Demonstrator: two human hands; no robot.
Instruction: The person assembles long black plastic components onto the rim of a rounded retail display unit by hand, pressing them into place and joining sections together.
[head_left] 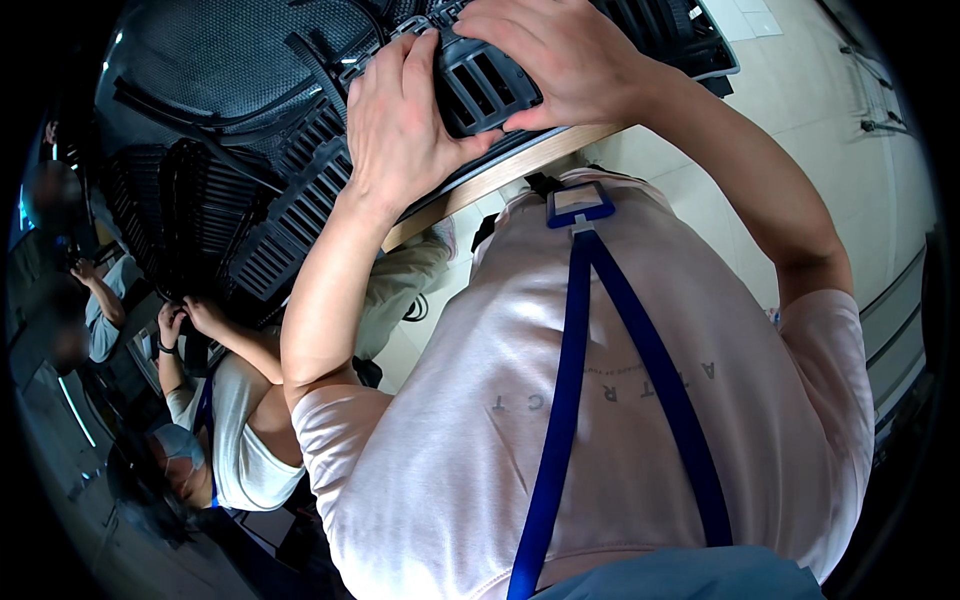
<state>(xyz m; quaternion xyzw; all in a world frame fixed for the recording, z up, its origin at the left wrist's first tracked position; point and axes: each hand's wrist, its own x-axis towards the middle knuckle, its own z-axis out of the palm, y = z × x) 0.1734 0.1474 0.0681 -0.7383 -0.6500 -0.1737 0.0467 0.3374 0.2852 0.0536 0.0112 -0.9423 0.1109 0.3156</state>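
A black plastic part with long slots (487, 90), like a vent grille, lies at the near edge of the worktable between my two hands. My left hand (405, 125) rests over its left end, fingers bent over the far side and thumb along the near edge. At the other end, my right hand (555, 50) closes around it, fingers over the far edge and thumb on the near corner. The undersides of my fingertips are hidden. More black slotted parts (290, 210) lie in a row to the left of my left hand.
Black mesh material (235, 60) and dark strips (190, 125) cover the far left. A wooden table edge (500, 180) runs before my body. On the left, a masked co-worker (245, 430) has both hands at the same black parts; another person stands beyond.
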